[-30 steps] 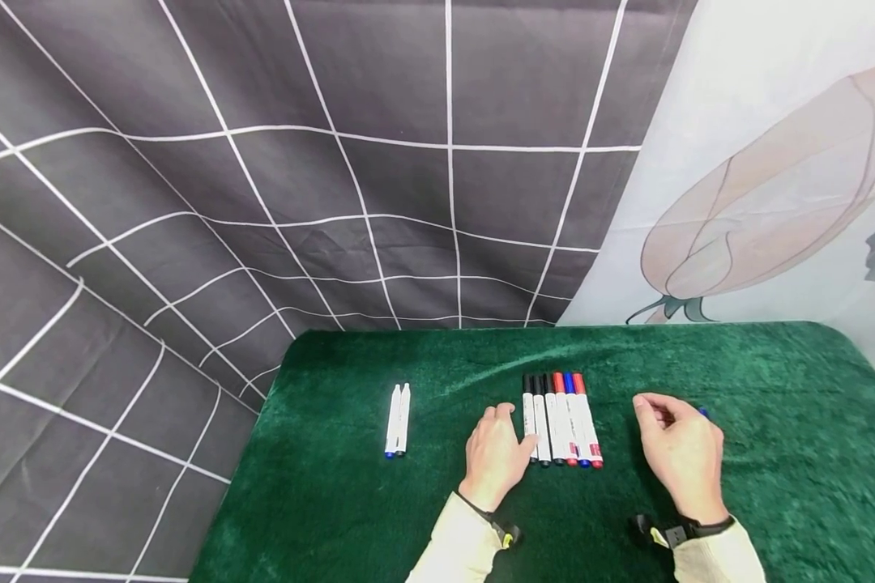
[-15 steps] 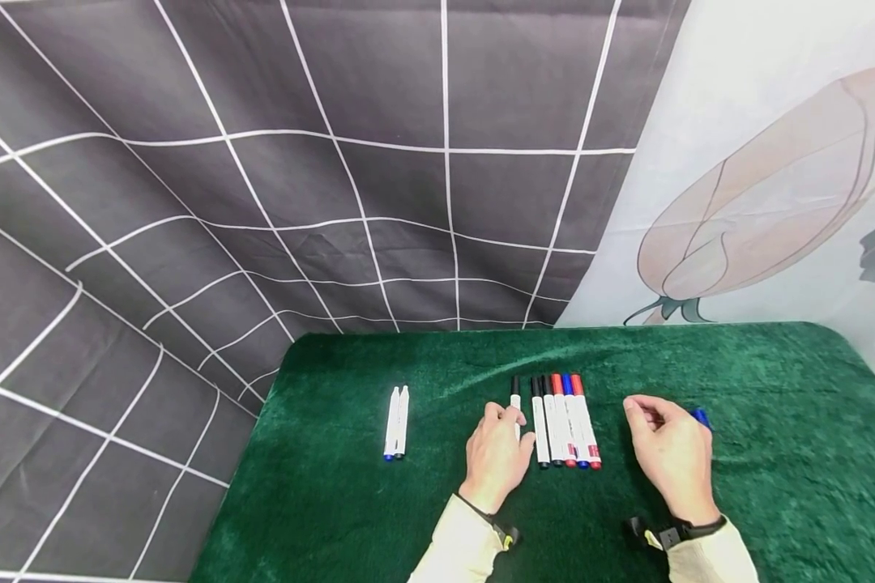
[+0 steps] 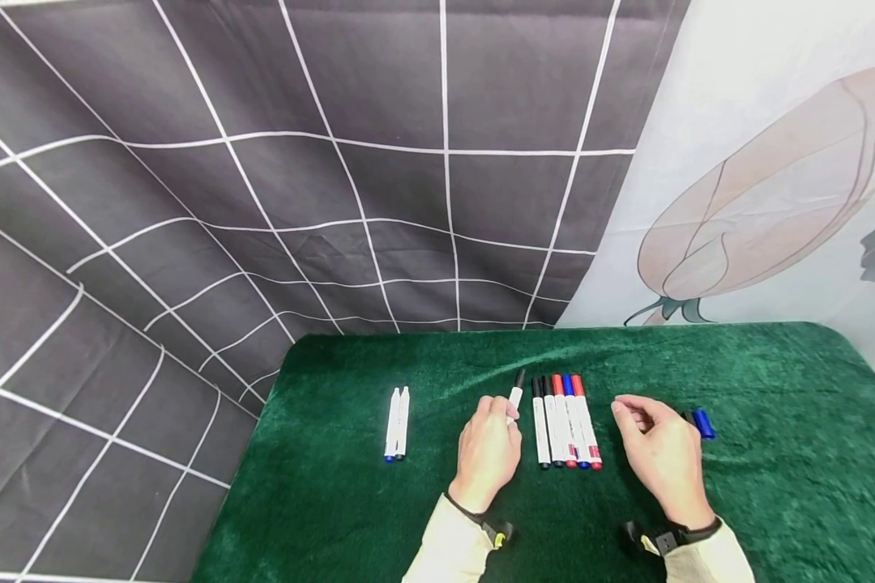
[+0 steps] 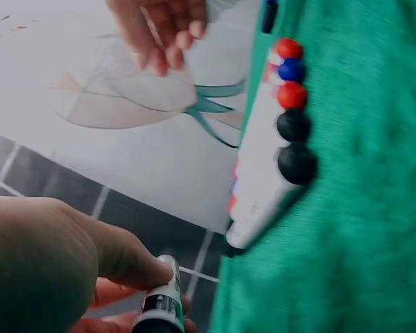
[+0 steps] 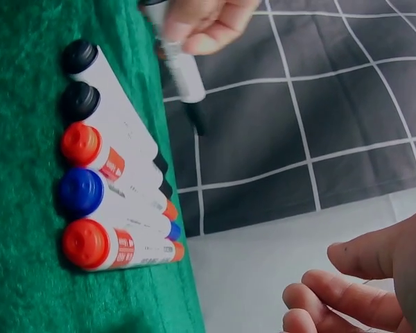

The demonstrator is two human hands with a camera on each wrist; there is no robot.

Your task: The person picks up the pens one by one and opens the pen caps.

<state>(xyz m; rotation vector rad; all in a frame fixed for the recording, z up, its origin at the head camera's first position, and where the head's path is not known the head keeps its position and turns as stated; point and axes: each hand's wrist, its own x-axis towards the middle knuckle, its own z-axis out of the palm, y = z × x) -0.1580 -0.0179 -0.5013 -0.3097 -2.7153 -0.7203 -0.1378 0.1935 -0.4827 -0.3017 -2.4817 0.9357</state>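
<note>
Here at the green velvet-covered desk, the left hand has a white cylindrical marker with a black cap pinched in its grip, thumb against the barrel and fingers behind. That marker sits just left of the row, tilted, its cap pointing away from the person and slightly right. And the row itself: five white markers side by side, capped black, black, red, blue, red from left to right. Over to the right, the right hand has its fingers loosely bent, thumb apart from them, its grip holding nothing. Just beyond its knuckles lies a short blue cylindrical object, with something black beside it, partly hidden by the hand. Well out to the left, two slim white markers lie together, one ending in blue, the other in black.
</note>
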